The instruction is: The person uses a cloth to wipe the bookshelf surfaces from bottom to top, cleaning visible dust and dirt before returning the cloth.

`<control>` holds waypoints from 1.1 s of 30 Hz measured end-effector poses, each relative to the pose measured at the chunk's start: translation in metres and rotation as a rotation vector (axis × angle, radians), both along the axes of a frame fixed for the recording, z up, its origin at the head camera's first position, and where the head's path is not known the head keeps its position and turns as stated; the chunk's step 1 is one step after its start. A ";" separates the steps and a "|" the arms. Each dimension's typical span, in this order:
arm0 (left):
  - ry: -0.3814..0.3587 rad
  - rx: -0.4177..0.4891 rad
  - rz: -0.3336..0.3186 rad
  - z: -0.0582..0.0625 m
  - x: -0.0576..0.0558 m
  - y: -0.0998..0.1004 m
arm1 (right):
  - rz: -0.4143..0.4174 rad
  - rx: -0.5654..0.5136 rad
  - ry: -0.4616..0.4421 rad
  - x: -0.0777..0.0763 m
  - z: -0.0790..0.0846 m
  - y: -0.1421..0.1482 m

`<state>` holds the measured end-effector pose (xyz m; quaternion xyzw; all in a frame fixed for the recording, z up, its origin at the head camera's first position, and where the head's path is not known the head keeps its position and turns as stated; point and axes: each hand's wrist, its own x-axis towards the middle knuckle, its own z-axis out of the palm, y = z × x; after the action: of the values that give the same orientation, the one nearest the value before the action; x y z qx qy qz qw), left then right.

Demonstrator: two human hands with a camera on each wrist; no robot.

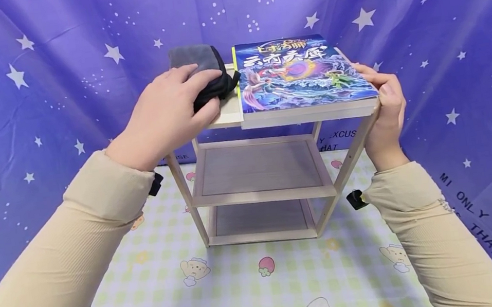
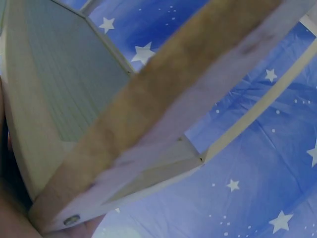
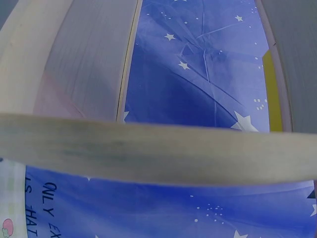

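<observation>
A three-tier wooden rack [image 1: 265, 193] stands in the middle of the head view. On the left of its top lies a dark grey soft cloth bundle [image 1: 196, 56] with black edging and a short black strap. My left hand [image 1: 173, 98] holds it, fingers over the top and thumb at the front. A book [image 1: 303, 76] with a blue illustrated cover lies flat on the right of the top. My right hand [image 1: 383, 96] grips the rack's top right corner beside the book. The left wrist view shows a rack leg [image 2: 148, 99] close up.
Two lower shelves, the middle one [image 1: 262, 167] and the bottom one [image 1: 261, 217], have grey panels. A checked cloth [image 1: 237, 300] with cartoon prints lies under the rack. A purple-blue curtain [image 1: 74, 51] with white stars hangs behind and at both sides.
</observation>
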<state>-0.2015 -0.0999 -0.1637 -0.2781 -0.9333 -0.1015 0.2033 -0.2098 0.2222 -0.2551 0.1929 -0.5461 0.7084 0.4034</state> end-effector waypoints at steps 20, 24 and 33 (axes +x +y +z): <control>0.105 0.129 0.024 -0.009 -0.004 0.001 | 0.029 -0.011 0.016 0.000 0.000 -0.001; 0.190 0.167 -0.032 -0.014 -0.004 -0.001 | 0.021 -0.003 0.010 0.000 0.000 -0.001; 0.367 0.246 -0.164 -0.022 -0.006 -0.004 | 0.006 0.004 0.002 0.001 0.000 0.000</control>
<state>-0.2074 -0.1040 -0.1854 -0.3399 -0.8356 -0.1784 0.3930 -0.2093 0.2222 -0.2556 0.1961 -0.5464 0.7085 0.4014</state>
